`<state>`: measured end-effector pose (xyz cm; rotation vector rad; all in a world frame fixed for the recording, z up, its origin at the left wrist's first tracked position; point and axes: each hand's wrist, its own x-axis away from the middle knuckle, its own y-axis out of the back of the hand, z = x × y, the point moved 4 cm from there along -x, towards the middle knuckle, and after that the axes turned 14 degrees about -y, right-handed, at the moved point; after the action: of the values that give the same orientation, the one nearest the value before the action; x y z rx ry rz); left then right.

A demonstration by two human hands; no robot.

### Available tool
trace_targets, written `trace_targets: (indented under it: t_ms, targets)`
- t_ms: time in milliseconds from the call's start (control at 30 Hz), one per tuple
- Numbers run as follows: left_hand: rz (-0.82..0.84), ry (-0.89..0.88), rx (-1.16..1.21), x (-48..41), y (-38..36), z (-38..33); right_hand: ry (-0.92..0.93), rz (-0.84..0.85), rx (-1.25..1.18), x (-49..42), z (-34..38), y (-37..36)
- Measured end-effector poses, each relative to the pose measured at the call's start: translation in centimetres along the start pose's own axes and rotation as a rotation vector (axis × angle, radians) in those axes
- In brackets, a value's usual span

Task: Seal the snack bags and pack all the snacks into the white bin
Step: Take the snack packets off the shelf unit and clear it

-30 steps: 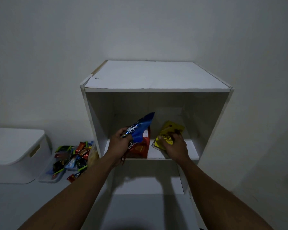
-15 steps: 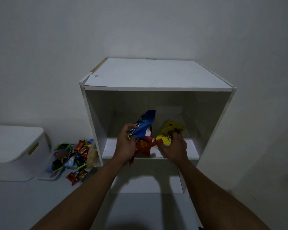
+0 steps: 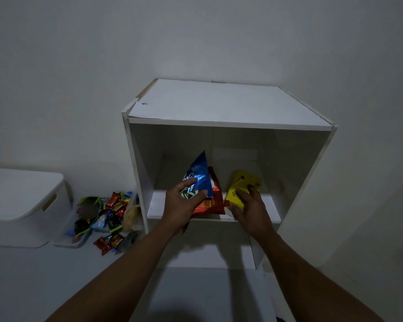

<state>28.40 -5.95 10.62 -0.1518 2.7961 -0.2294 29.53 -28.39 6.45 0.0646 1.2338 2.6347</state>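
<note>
Blue foil is what my left hand is gripping: the blue snack bag, pinched between thumb and curled fingers, is standing tilted with one corner pointing up toward twelve o'clock. At its four o'clock and pressed close behind it, the red snack bag is resting over the front edge of the shelf board; I cannot tell whether my left fingers are catching it too. At three o'clock from the red one, just beside it, my right hand is curling its fingers round the yellow snack bag, which is leaning upright with its top showing above my knuckles. All three bags are sitting at the middle level of the white cabinet, an open-fronted cube standing against the grey wall. At nine o'clock from the cabinet, on the floor, a pile of small wrapped snacks is spilling over a clear tray, close against the cabinet's side. Further toward nine o'clock, the white bin is sitting with its lid on, just beside that tray.
</note>
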Motion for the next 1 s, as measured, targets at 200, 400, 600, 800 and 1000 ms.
trace_targets:
  t_ms: [200, 400, 600, 800, 1000]
  targets:
    - [0.022, -0.037, -0.064, 0.8, -0.1, 1.8, -0.010, -0.085, -0.076, 2.3, -0.2, 1.7]
    - [-0.006, -0.046, -0.135, 3.3, 0.2, 2.5, 0.053, -0.114, -0.134, 4.7, -0.1, 3.7]
    - [-0.031, -0.075, -0.174, 7.7, -1.0, 1.4, 0.124, -0.086, -0.212, 8.5, -0.1, 5.9]
    - [-0.006, -0.091, -0.195, 15.3, -4.4, 0.2, 0.209, -0.036, -0.226, 15.4, -4.8, 9.1]
    - [0.106, -0.037, -0.328, 26.0, -10.1, 1.5, 0.103, 0.005, -0.257, 23.2, -15.6, 11.0]
